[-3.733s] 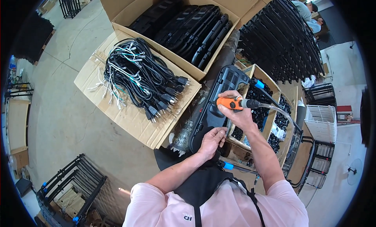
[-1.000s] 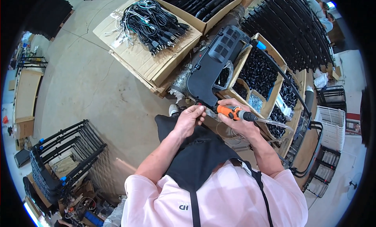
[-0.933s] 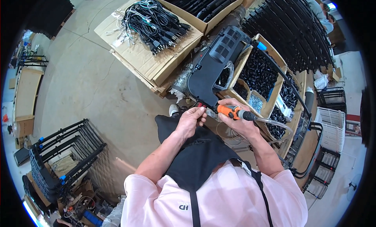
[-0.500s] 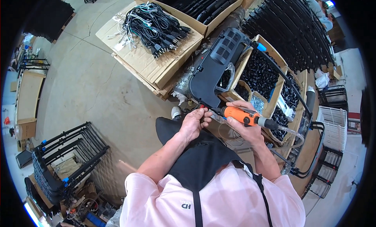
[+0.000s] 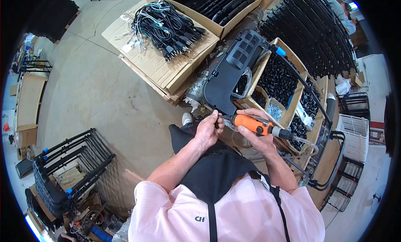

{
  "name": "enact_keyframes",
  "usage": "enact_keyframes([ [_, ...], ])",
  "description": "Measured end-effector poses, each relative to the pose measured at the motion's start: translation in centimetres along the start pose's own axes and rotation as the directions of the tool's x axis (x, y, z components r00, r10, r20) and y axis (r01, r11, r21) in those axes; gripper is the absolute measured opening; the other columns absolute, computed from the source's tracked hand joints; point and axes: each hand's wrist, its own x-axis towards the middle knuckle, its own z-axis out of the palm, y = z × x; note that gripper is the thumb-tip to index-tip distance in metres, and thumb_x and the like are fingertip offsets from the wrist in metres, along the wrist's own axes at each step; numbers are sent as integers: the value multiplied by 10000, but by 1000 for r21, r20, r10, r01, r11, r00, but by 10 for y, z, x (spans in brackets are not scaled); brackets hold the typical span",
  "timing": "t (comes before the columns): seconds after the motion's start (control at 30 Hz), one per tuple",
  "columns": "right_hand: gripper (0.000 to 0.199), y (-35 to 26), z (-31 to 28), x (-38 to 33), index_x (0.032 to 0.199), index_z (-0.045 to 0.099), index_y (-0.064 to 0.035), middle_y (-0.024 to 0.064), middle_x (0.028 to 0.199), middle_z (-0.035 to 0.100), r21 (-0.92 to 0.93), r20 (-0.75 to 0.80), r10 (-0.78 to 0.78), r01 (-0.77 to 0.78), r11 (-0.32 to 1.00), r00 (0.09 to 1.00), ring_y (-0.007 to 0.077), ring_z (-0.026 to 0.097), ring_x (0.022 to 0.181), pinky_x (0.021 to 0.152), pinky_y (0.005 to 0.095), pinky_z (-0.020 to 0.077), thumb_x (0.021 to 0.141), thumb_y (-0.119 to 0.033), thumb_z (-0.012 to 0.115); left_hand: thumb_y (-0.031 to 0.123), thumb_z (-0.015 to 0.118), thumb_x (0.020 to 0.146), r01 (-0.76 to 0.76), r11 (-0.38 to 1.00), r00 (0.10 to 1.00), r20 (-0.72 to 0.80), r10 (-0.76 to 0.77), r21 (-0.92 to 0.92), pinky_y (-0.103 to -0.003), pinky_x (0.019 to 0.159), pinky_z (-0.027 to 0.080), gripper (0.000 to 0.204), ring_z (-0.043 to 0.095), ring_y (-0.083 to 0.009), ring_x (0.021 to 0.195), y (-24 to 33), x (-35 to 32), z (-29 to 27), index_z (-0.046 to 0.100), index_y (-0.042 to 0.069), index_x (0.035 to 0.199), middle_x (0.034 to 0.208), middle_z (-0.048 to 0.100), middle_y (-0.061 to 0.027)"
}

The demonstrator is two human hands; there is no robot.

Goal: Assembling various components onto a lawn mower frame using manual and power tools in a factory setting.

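A bundle of black power cords (image 5: 169,29) with white and green wire ends lay on flat cardboard (image 5: 156,73). Beside it stood an open carton (image 5: 241,19) containing black moulded parts (image 5: 204,4). Stacked black bars (image 5: 309,39) occupied the upper right; below them stood a white basket (image 5: 353,131). Blue-fitted black frames (image 5: 79,154) stood lower left on the concrete floor (image 5: 104,92).

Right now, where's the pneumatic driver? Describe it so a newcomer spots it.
Find the divided tan bin of small black parts, right of centre. Just below its near side, the person's right hand grips the pneumatic driver, nose pointing left. Its bright orange body, with a clear hose off the rear, stands out from the black parts nearby.
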Motion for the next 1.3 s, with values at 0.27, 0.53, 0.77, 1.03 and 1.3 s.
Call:
enact_keyframes([
  [0.27, 497, -3, 4, 4, 1344, 593, -50, 124, 1310, 695, 3, -2, 41, -41, 999, 999, 228, 680, 1193, 1069, 394, 539, 899, -91, 810, 355, 558, 1120, -14, 998, 996, 85, 9, 57, -255, 576, 427, 269, 524, -118, 676, 2, 4, -5, 614, 103, 1043, 804, 579, 19],
  [0.53, 501, -5, 16, 18, 1349, 565, -8, 186, 1332, 681, -112, 16, -27, 29, 993, 1000, 254, 671, 1224, 1072, 403, 543, 902, -19, 792, 326, 535, 1133, -24, 997, 999, -26, 23, -67, -251, 596, 426, 258, 524, -118, 717, -2, -6, 11, 614, 81, 1135, 839, 575, 14],
  [0.77, 458, -8, 29, 40, 1309, 659, -54, 106, 1267, 711, -264, 31, -16, 23, 964, 999, 212, 712, 1142, 1001, 343, 565, 887, -103, 829, 299, 511, 1143, -165, 976, 975, -123, 183, 143, -251, 569, 438, 247, 530, -93, 664, 6, 1, -22, 627, 88, 1201, 837, 601, 20],
  [1.03, 381, -16, 43, 58, 1222, 684, -36, 122, 1261, 731, -413, 165, 37, 35, 910, 986, 207, 730, 1083, 981, 349, 572, 871, -101, 816, 270, 529, 1135, -162, 982, 980, -96, 172, 102, -241, 541, 402, 189, 499, -73, 629, 17, 27, -29, 594, 135, 1019, 786, 585, 36],
  [1.3, 354, -12, 41, 65, 1179, 684, -45, 138, 1275, 734, -429, 216, 18, 79, 900, 976, 216, 745, 1069, 962, 355, 583, 856, -101, 818, 260, 530, 1134, -144, 978, 984, -87, 158, 148, -234, 520, 388, 246, 487, -65, 599, 20, 30, -29, 581, 150, 921, 762, 580, 42],
])
